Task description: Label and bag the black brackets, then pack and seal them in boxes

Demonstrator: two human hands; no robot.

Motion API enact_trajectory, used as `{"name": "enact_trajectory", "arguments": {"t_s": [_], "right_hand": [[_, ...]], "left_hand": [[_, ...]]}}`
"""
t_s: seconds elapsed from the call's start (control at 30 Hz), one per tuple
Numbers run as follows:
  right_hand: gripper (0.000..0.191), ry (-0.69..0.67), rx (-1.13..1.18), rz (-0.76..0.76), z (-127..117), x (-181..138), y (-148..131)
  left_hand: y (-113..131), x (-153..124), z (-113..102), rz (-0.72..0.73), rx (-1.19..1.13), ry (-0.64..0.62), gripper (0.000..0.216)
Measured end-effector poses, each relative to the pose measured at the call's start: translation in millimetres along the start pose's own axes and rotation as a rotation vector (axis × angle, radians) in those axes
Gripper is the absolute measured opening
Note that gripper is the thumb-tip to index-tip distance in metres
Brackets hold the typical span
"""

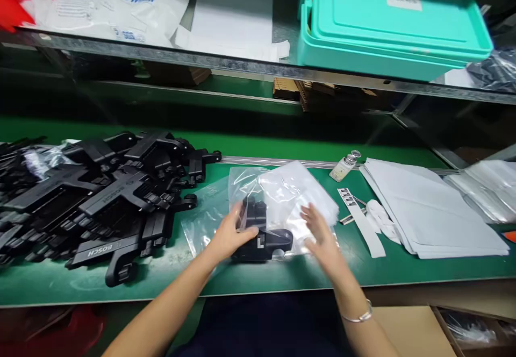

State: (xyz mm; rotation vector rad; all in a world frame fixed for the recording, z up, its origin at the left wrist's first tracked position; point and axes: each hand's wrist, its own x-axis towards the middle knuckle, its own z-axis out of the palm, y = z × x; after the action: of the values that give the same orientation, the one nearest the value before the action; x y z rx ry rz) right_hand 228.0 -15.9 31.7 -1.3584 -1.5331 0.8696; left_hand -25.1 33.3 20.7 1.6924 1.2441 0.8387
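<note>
BOSCH and BER Legible

BOSCH stands in pale letters on a front-left black part point(107, 251). Blue print on the white bag point(116, 13) shows BER; its following word is unclear. A white mark point(260, 240) on the central black piece point(253, 252) resembles an L. Labels on the teal lid point(387, 29) and small bottle point(344, 168) are unreadable.

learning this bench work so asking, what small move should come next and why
Probably bring the right hand in to steady the right side of the black part. The left hand touches its left side, while the right hand is open and apart from it, and clear plastic beside it lies crinkled.
</note>
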Motion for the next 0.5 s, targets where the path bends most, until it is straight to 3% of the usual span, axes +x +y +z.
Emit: {"name": "enact_trajectory", "arguments": {"t_s": [0.07, 0.1, 0.17, 0.23, 0.27, 0.33, 0.4, 0.5], "right_hand": [[0.097, -0.076, 0.075, -0.005, 17, 11, -8], [0.092, -0.038, 0.101, 0.012, 26, 19, -13], [0.056, -0.013, 0.138, 0.101, 40, 36, -18], [0.024, -0.206, 0.166, 0.196, 42, 49, -17], [0.021, -0.323, 0.193, 0.232, 37, 52, -15], [0.021, -0.427, 0.295, 0.287, 22, 49, -13], [0.028, -0.344, 0.401, 0.272, 3, 33, -18], [0.047, -0.275, 0.215, 0.041, -20, -4, -33]], "left_hand": [[3, -3, 17, 0.058, 0.118, -0.024, 0.080], [6, -5, 26, 0.111, 0.204, -0.057, 0.081], [11, -12, 41, 0.265, 0.379, -0.113, 0.073], [13, -20, 47, 0.442, 0.499, -0.149, 0.056], [12, -23, 46, 0.518, 0.528, -0.152, 0.050], [8, -25, 39, 0.595, 0.546, -0.156, 0.045], [4, -19, 32, 0.598, 0.541, -0.174, 0.042], [10, -10, 39, 0.581, 0.501, -0.283, 0.044]]}}
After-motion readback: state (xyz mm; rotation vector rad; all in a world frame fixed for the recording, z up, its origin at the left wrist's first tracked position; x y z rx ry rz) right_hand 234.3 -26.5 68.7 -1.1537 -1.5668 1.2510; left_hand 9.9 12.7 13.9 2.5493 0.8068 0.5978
